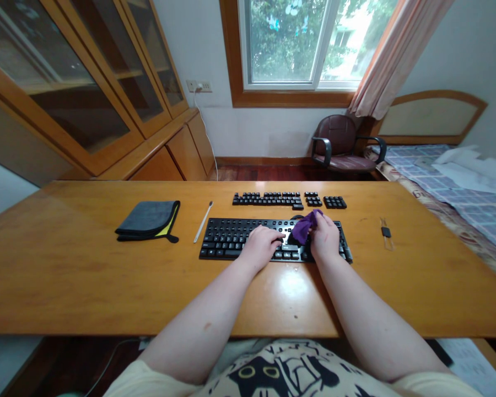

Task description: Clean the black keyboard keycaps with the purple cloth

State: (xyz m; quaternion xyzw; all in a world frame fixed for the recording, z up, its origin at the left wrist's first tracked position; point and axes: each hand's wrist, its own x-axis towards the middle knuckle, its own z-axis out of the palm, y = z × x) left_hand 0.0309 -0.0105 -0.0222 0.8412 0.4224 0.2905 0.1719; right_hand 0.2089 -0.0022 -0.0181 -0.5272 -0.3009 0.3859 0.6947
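Nearest to us is a pale shirt (330, 358) with a dark printed pattern, from which two bare forearms reach over a wooden desk (86, 286). We find the left hand (261, 246) resting on a black keyboard (225, 238), its fingers loosely extended over the keys and grasping nothing that we can see; whether they press down, we cannot tell. We record the right hand (325, 238) with fingers pinched on a crumpled purple cloth (301, 230), which hangs against the keyboard's upper middle, just beside the left fingertips. Under and between both sets of fingers lies the keyboard, several of its key positions appearing bare. Beyond the fingers we note loose black keycaps (267, 199), laid out in three groups. Left of the left fingers are a slim white stick (203, 223) and, farther out, a folded grey cloth (146, 219) with dark edging. Well to the right of the right fingers lies a small wire tool (386, 232) with a dark middle.
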